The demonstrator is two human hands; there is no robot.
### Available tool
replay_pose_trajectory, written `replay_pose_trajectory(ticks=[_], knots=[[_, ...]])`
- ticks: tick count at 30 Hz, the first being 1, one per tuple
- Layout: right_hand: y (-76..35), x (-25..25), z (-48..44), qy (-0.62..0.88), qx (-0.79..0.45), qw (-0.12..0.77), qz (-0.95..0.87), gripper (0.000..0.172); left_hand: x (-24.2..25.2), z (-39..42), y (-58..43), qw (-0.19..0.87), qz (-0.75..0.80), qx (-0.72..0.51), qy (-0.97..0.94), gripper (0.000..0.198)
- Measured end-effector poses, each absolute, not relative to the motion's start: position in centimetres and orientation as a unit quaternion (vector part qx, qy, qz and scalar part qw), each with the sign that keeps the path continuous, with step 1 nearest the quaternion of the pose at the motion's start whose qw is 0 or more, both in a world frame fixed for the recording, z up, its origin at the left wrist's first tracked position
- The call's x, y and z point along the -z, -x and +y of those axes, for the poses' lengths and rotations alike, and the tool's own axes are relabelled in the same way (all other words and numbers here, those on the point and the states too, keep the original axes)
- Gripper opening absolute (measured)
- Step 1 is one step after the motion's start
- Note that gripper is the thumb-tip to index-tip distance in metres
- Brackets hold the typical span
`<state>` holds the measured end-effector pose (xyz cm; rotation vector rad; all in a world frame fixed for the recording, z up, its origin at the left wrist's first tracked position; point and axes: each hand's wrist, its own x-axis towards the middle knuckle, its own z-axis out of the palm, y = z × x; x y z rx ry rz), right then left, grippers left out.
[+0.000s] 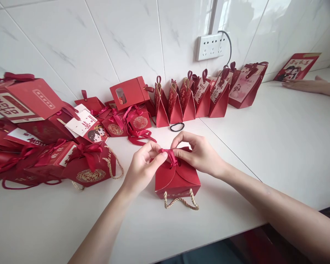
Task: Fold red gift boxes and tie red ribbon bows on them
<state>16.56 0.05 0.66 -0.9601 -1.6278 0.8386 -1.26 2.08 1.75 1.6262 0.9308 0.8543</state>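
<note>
Ribbon (172, 159) is pinched between closed fingertips by left hand (142, 164) and right hand (202, 152) atop the box (178, 182), near centre on the table (139, 227), whose flaps (165, 173) could be creased if it were tugged too hard.

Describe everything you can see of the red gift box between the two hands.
The red gift box looks like folded card, its curved top flaps closed. A shiny red ribbon passes through the top, its ends pinched by the left hand and right hand; no finished bow shows. A twisted gold-coloured cord handle droops from the near side, where faint print is unreadable. The box sits upright on the white countertop; its far side is mostly hidden.
</note>
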Motion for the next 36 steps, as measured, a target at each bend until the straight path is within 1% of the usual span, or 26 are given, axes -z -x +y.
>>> replay_pose_trajectory(ticks=[4, 8, 13, 14, 16, 19, 21, 24, 28, 30, 36], knots=[[-16.8, -0.8, 0.0, 0.388, -0.325, 0.503, -0.701, 0.01, -1.5, 2.3, 1.4, 0.546, 0.376, -0.358, -0.657, 0.018], [-17.6, -1.3, -0.1, 0.347, -0.266, 0.485, -0.757, 0.012, -1.2, 2.7, 1.9, 0.574, 0.35, -0.369, -0.642, 0.018], [-18.4, -1.0, 0.3, 0.301, -0.187, 0.463, -0.812, 0.005, -1.0, 3.0, 2.2, 0.585, 0.338, -0.364, -0.641, 0.017], [-18.4, -0.8, 0.4, 0.299, -0.179, 0.46, -0.817, 0.007, -1.0, 3.0, 2.3, 0.587, 0.334, -0.363, -0.642, 0.017], [-18.4, -0.6, 0.4, 0.299, -0.172, 0.458, -0.819, 0.009, -1.0, 3.0, 2.3, 0.596, 0.326, -0.355, -0.642, 0.018], [-18.3, -0.7, 0.3, 0.3, -0.171, 0.457, -0.82, 0.004, -1.0, 3.0, 2.4, 0.598, 0.323, -0.352, -0.644, 0.018], [-18.4, -0.9, 0.2, 0.298, -0.174, 0.45, -0.824, 0.008, -1.1, 3.1, 2.5, 0.585, 0.325, -0.355, -0.653, 0.018], [-18.8, -1.2, 0.1, 0.298, -0.184, 0.437, -0.828, 0.007, -1.7, 3.1, 2.8, 0.551, 0.319, -0.347, -0.689, 0.016], [-19.6, -1.8, 0.2, 0.295, -0.195, 0.43, -0.831, 0.005, -3.1, 3.2, 3.6, 0.506, 0.323, -0.305, -0.739, 0.014], [-20.0, -2.1, 0.2, 0.294, -0.2, 0.425, -0.832, 0.006, -3.7, 3.1, 4.0, 0.504, 0.333, -0.277, -0.747, 0.015], [-21.1, -3.1, -0.2, 0.299, -0.222, 0.388, -0.843, 0.005, -4.8, 2.8, 4.7, 0.566, 0.387, -0.081, -0.724, 0.019]])
